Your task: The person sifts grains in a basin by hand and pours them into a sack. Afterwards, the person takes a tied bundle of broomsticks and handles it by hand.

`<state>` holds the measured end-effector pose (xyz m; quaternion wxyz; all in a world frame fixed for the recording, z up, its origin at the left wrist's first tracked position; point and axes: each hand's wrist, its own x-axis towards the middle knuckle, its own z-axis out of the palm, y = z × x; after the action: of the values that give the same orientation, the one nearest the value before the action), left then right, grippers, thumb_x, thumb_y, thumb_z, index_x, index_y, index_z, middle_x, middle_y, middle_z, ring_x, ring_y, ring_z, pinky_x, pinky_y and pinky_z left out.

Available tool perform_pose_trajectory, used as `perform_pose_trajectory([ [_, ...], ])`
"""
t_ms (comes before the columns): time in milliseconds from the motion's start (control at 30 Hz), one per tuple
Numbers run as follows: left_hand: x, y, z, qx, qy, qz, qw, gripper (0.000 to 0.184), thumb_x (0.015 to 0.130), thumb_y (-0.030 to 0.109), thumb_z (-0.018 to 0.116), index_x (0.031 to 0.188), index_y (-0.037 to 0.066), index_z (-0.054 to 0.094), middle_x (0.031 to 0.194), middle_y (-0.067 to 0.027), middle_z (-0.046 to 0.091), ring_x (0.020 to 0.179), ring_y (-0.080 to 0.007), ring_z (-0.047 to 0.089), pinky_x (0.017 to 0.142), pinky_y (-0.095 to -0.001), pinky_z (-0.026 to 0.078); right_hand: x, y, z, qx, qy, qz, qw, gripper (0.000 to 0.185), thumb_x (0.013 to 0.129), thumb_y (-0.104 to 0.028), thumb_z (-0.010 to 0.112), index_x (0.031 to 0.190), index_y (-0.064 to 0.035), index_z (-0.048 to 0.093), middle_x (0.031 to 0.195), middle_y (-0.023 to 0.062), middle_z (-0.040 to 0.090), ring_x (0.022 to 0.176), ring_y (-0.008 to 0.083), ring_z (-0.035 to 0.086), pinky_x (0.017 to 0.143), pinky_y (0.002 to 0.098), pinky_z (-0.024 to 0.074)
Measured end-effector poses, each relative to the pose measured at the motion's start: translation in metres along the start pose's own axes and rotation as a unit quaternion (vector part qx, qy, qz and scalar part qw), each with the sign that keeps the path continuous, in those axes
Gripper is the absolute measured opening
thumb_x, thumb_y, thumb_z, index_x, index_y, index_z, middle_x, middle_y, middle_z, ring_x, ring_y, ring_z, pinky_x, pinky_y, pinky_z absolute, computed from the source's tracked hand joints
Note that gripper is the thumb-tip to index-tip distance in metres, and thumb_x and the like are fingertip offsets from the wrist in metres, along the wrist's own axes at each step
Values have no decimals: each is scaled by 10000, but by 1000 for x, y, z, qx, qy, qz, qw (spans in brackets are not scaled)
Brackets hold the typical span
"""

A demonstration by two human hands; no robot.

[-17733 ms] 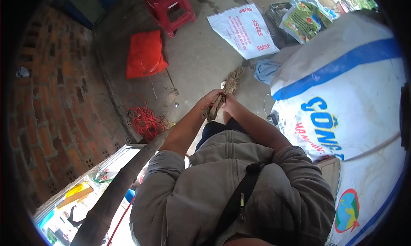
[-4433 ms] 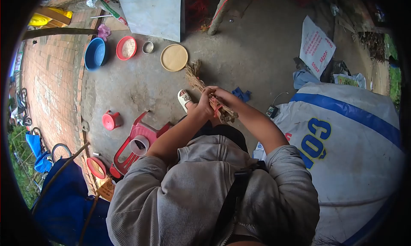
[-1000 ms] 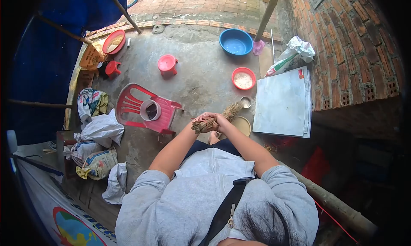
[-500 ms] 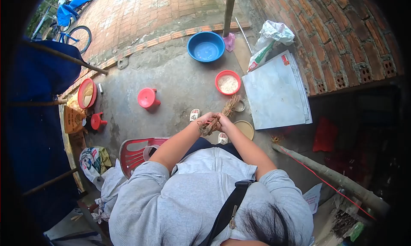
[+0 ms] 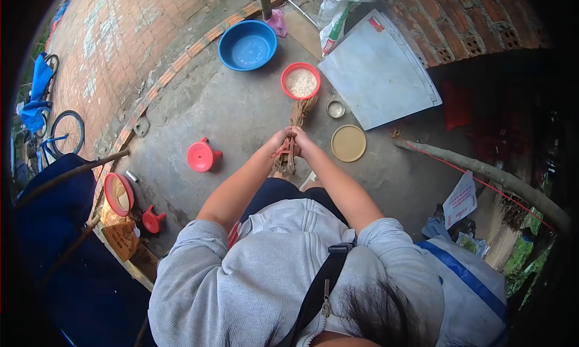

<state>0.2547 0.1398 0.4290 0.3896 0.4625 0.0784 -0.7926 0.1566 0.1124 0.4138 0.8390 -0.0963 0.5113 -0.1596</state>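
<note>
A straw hand broom is held in front of my body, its frayed bristles pointing away from me and its bundled stalk handle towards me. My left hand is closed round the handle from the left, with a red band or string by the wrist. From the other side my right hand grips the same handle, touching the left. Just past the bristle tips stands a red basin holding pale grain-like stuff; whether the tips touch its rim I cannot tell.
A blue basin stands farther off. A round tan lid and a small tin lie on the right, beside a large grey sheet. Red stools are at left. A wooden pole crosses the right side.
The view has shifted and turned. The broom, earlier slanting to the right, now points almost straight ahead, its bristles nearer the red basin. Both hands keep their hold.
</note>
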Motion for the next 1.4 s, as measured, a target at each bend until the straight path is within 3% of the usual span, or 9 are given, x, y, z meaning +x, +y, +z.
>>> perform_pose_trajectory([
  [267,12,-66,-49,46,-84,-169,981,151,838,182,445,881,51,506,717,-114,571,654,-225,575,556,-372,463,-32,60,-40,48,23,17,998,271,894,-210,316,923,-60,540,936,134,602,858,252,609,729,399,517],
  [367,157,-128,-118,-303,-449,-258,800,153,822,165,445,798,37,525,711,-113,576,615,-202,556,557,-367,470,-27,49,-46,88,51,53,993,318,898,-233,286,909,-57,551,941,129,613,868,261,613,761,419,511],
  [600,-38,-30,29,173,41,-84,980,227,824,203,456,863,-12,516,621,-153,564,508,-287,569,488,-379,486,-24,51,-32,103,39,-74,991,174,903,-241,397,986,-126,497,816,58,581,688,156,612,563,306,526],
  [933,-95,-89,63,290,-25,-205,935,145,776,226,510,878,124,527,723,-92,583,631,-247,598,559,-382,497,-125,100,-57,149,22,-165,975,253,902,-243,363,996,-92,543,864,65,607,752,167,617,653,322,520],
  [1033,-67,-110,46,707,-262,5,657,149,771,258,518,869,147,535,742,-64,587,689,-210,593,624,-352,496,-136,120,-74,235,23,-150,960,247,893,-226,391,949,-70,574,886,72,628,766,182,629,685,325,530],
  [1167,-53,-119,42,852,-437,286,42,143,739,308,558,833,200,552,786,20,592,795,-113,570,783,-259,467,-81,171,-110,342,24,-168,924,235,889,-215,409,931,-72,590,927,96,634,785,198,636,703,357,536],
  [1200,-40,-116,25,844,-453,285,29,143,739,308,558,833,200,552,786,20,592,795,-113,570,783,-259,467,-74,175,-107,347,37,-180,920,244,888,-206,391,942,-71,587,929,96,633,785,199,635,693,359,535],
  [1300,32,-115,-56,680,-553,289,385,171,751,272,584,904,200,556,922,36,590,851,-108,579,805,-269,472,-53,190,-89,353,70,-196,912,279,886,-176,339,975,-67,579,937,97,630,788,203,634,664,366,534],
  [1400,-35,-53,-16,497,-581,541,351,242,763,279,580,980,178,541,903,-12,600,846,-134,592,757,-296,496,-38,173,-32,398,34,-208,893,294,876,-174,332,990,-68,580,949,104,631,781,218,637,605,377,540],
])
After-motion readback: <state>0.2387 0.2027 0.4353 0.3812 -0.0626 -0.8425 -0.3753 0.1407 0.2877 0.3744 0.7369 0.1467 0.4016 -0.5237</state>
